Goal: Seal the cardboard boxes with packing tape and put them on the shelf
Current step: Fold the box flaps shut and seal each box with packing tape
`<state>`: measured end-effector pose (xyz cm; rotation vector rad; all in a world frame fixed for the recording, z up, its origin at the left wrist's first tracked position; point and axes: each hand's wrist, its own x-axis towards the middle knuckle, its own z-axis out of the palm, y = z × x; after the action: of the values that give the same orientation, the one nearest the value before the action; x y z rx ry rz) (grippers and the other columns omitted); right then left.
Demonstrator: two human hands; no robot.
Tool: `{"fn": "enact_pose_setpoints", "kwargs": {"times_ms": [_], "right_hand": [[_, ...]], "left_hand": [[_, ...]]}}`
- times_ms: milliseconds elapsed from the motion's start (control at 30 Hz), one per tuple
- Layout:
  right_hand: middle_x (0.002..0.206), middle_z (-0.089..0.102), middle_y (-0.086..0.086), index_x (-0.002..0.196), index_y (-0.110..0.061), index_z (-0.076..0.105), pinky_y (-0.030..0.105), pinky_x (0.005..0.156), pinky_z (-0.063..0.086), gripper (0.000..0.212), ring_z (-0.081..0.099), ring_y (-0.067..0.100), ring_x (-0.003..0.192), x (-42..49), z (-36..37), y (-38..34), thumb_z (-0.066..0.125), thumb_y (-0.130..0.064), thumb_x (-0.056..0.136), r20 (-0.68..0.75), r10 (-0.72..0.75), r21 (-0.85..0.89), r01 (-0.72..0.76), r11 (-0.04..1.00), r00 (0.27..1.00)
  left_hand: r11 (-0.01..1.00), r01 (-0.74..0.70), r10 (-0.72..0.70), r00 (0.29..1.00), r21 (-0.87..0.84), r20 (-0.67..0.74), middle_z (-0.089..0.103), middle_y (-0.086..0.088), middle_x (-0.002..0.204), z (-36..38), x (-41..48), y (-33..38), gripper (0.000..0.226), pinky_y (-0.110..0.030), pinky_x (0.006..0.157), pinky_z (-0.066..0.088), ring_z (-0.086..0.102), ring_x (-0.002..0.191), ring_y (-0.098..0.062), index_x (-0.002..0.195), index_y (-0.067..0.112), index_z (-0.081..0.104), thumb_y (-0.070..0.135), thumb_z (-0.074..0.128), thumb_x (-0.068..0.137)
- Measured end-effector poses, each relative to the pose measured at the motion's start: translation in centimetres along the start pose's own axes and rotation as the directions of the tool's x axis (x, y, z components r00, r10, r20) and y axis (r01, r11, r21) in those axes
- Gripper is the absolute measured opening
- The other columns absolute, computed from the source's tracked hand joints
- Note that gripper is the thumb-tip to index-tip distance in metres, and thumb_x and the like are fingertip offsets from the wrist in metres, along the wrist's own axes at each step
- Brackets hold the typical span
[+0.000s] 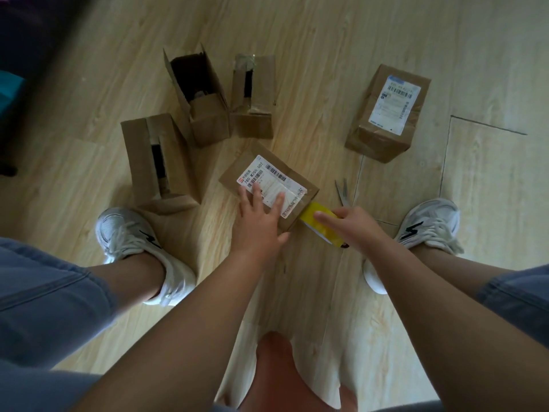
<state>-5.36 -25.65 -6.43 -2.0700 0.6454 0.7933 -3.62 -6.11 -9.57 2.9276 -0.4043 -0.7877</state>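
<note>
While the left grip (258, 221) presses flat on the labelled brown cardboard box (276, 176) in the middle of the pale wooden floor (326, 40), the right grip (353, 226) clasps the yellow packing-tape roll (318, 223) against its near-right end; apparently the sealing step, the tape next needing drawing across.

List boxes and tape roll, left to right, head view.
Order: box with gapped flaps → open-topped box → small narrow box → yellow tape roll → sealed labelled box. Skipped the held-down box under the left hand: it overlaps others.
</note>
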Motion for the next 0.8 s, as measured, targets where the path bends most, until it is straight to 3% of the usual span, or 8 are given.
{"fn": "enact_pose_setpoints", "kwargs": {"times_ms": [67,167,233,333,433,600,700,800], "right_hand": [[0.064,0.055,-0.001,0.086,-0.014,0.072,0.027,0.059,0.04,0.041,0.055,0.015,0.065,-0.4,0.1,-0.6,0.063,-0.053,0.092,-0.01,-0.007,0.01,0.007,1.0,1.0],[0.073,0.057,0.006,0.091,-0.008,0.075,0.028,0.062,0.039,0.046,0.054,0.016,0.068,-1.0,-0.2,-1.9,0.064,-0.053,0.092,-0.047,-0.024,0.087,0.028,0.996,0.999],[0.079,0.056,0.008,0.1,-0.002,0.074,0.03,0.065,0.039,0.054,0.053,0.018,0.073,-1.5,-0.8,-3.3,0.063,-0.054,0.092,-0.085,-0.052,0.098,0.06,0.993,0.995],[0.075,0.052,0.01,0.103,0.004,0.072,0.033,0.065,0.038,0.064,0.05,0.02,0.069,-2.1,-1.8,-4.8,0.063,-0.058,0.09,-0.13,-0.072,0.039,0.078,0.996,0.989],[0.093,0.069,0.023,0.105,0.004,0.071,0.046,0.077,0.054,0.061,0.061,0.025,0.077,-2.8,-2.9,-5.5,0.064,-0.055,0.091,-0.188,-0.073,0.079,0.089,0.993,0.979],[0.118,0.063,0.029,0.114,0.003,0.067,0.057,0.095,0.049,0.06,0.062,0.041,0.105,-4.0,-3.4,-7.0,0.063,-0.053,0.093,-0.262,-0.093,0.095,0.122,0.988,0.961],[0.114,0.065,0.026,0.106,0.0,0.071,0.055,0.096,0.05,0.053,0.064,0.038,0.101,-4.4,-3.5,-7.5,0.064,-0.051,0.092,-0.263,-0.078,0.124,0.114,0.986,0.962],[0.087,0.068,0.01,0.094,-0.009,0.074,0.048,0.089,0.054,0.044,0.065,0.023,0.078,-4.9,-4.0,-8.1,0.066,-0.052,0.091,-0.255,-0.071,0.132,0.107,0.985,0.964]], "left_hand": [[1.0,0.01,-0.01,1.0,-0.027,0.03,-0.017,-0.015,0.164,-0.4,-0.2,-0.3,0.084,-0.043,0.106,0.042,-0.02,0.148,-0.041,0.158,0.033,-0.003,0.056,0.049,0.096],[1.0,0.001,0.0,0.999,-0.015,0.041,-0.007,-0.015,0.166,-1.9,-0.3,-0.1,0.076,-0.043,0.105,0.042,-0.011,0.151,-0.039,0.159,0.026,0.0,0.048,0.042,0.101],[0.999,-0.027,0.027,0.999,0.019,0.023,0.014,-0.018,0.164,-3.1,-0.4,0.0,0.064,-0.044,0.106,0.04,0.01,0.151,-0.04,0.159,0.019,0.01,0.042,0.035,0.104],[0.998,0.023,-0.026,0.998,-0.055,-0.057,0.054,-0.014,0.139,-4.6,0.3,-1.8,0.049,-0.041,0.087,0.045,0.054,0.121,-0.035,0.153,0.019,0.028,0.031,0.029,0.106],[0.997,0.048,-0.054,0.993,-0.06,-0.106,0.049,-0.008,0.142,-4.5,-0.1,-4.5,0.048,-0.041,0.095,0.045,0.048,0.125,-0.027,0.149,0.02,0.037,0.039,0.036,0.105],[0.995,0.01,-0.028,0.982,-0.096,-0.185,0.043,-0.007,0.146,-3.3,-1.3,-4.5,0.048,-0.038,0.103,0.041,0.042,0.133,-0.025,0.143,0.017,0.044,0.042,0.043,0.102],[0.985,-0.047,0.01,0.977,-0.169,-0.213,0.031,-0.004,0.156,-3.9,-1.4,-2.5,0.058,-0.037,0.107,0.038,0.03,0.143,-0.022,0.152,0.02,0.032,0.045,0.045,0.101],[0.958,-0.061,0.013,0.986,-0.28,-0.169,0.018,-0.002,0.163,-4.8,-1.5,-0.6,0.071,-0.038,0.116,0.027,0.014,0.15,-0.02,0.157,0.024,0.023,0.053,0.049,0.098]]}}
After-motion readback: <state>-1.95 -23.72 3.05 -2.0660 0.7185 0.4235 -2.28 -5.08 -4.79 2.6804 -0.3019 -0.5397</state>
